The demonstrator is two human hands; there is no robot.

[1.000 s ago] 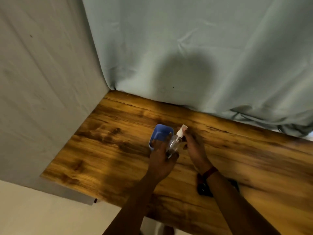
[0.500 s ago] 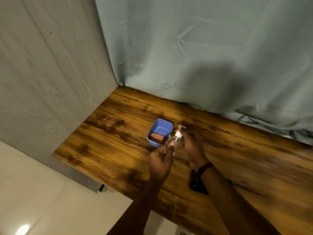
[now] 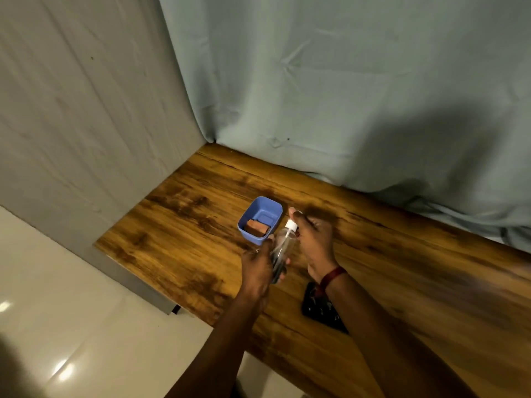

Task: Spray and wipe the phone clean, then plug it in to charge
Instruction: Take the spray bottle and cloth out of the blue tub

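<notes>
Above the grained wooden tabletop [image 3: 402,271], the left hand [image 3: 257,272] is wrapped around the clear plastic spray bottle [image 3: 283,248], while the right hand [image 3: 314,239] pinches its white nozzle cap [image 3: 290,224]. The dark patterned phone [image 3: 319,308] lies flat under the right forearm. Spraying appears not yet begun; next, aim the nozzle at the phone.
</notes>
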